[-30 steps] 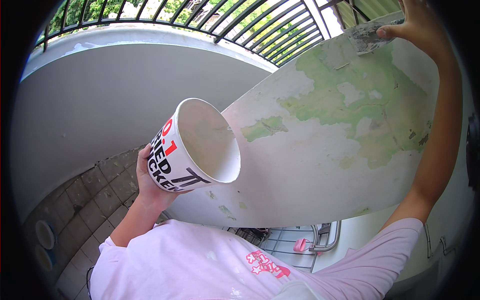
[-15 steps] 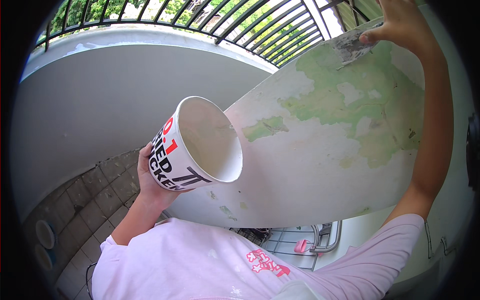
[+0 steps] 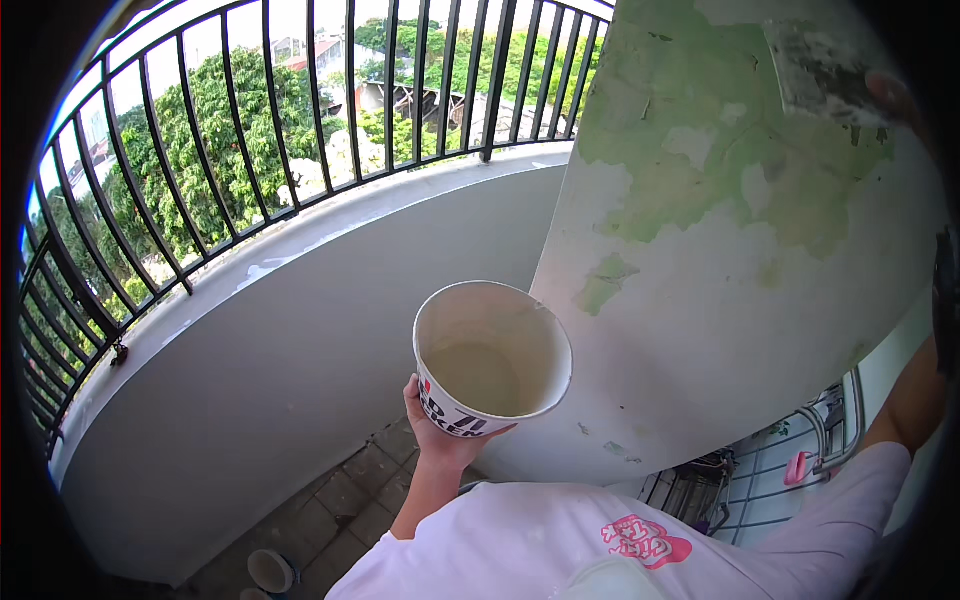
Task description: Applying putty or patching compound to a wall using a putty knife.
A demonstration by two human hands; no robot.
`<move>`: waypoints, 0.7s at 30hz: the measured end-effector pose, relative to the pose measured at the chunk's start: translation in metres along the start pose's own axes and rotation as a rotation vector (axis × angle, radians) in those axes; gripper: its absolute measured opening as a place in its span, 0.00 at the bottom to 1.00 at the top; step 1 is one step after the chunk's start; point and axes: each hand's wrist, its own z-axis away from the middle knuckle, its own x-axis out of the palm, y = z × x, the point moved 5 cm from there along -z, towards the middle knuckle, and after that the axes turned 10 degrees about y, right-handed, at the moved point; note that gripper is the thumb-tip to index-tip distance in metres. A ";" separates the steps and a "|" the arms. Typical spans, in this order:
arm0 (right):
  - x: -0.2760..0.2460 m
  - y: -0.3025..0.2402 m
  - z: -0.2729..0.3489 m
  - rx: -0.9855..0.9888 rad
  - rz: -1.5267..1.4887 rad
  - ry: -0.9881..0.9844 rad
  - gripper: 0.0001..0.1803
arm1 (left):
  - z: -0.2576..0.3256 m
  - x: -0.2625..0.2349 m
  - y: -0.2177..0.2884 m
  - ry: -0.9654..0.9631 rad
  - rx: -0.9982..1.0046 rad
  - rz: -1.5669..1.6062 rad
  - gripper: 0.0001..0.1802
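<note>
My left hand [image 3: 440, 435] is wrapped round the lower side of a white paper bucket [image 3: 492, 405] with red and black lettering. The bucket tilts with its mouth facing me, and pale residue coats its inside. At the upper right, my right hand [image 3: 890, 98], dim at the picture's rim, grips a flat, smeared grey scraper [image 3: 822, 78]. Its blade lies against the wall [image 3: 690, 330], where white paint has flaked away and green patches show. Only the fingers of that hand can be made out.
A low curved parapet [image 3: 330, 330] carries black railings [image 3: 350, 95], with trees beyond. Small tubs [image 3: 270, 570] stand on the tiled floor [image 3: 345, 490] at lower left. A wire rack [image 3: 770, 495] with a pink item [image 3: 797, 468] is at lower right.
My view has swung left and up, bringing more railing into sight. The bucket now sits lower and further right in the picture. My right hand with the scraper has shifted toward the right rim.
</note>
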 end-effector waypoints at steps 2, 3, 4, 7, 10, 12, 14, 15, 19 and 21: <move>-0.001 0.095 0.089 0.185 -0.278 0.011 0.41 | 0.001 -0.002 0.006 -0.089 0.046 0.012 0.43; -0.015 0.155 0.122 0.271 -0.302 0.025 0.41 | -0.009 0.001 -0.004 -0.132 -0.031 0.005 0.43; -0.012 0.149 0.158 0.320 -0.266 -0.263 0.41 | -0.016 0.000 -0.009 -0.071 -0.060 0.082 0.42; 0.040 0.119 0.276 0.606 -0.678 -0.793 0.40 | -0.013 0.011 -0.018 -0.060 0.077 -0.078 0.39; 0.059 0.083 0.360 0.978 -1.358 -1.013 0.46 | -0.019 0.005 -0.025 -0.069 0.114 -0.156 0.39; 0.069 0.063 0.398 1.047 -1.645 -1.136 0.53 | -0.023 0.009 -0.028 -0.115 0.097 -0.185 0.39; 0.078 0.047 0.403 0.935 -1.791 -1.301 0.60 | -0.026 0.012 -0.030 -0.157 0.117 -0.235 0.39; 0.081 0.042 0.405 0.945 -1.783 -1.293 0.60 | -0.025 0.012 -0.031 -0.170 0.121 -0.262 0.39; 0.075 0.024 0.403 0.891 -1.981 -1.254 0.64 | -0.028 0.015 -0.035 -0.202 0.152 -0.366 0.38; 0.077 0.026 0.398 0.988 -2.111 -1.151 0.65 | -0.031 0.017 -0.039 -0.201 0.159 -0.395 0.38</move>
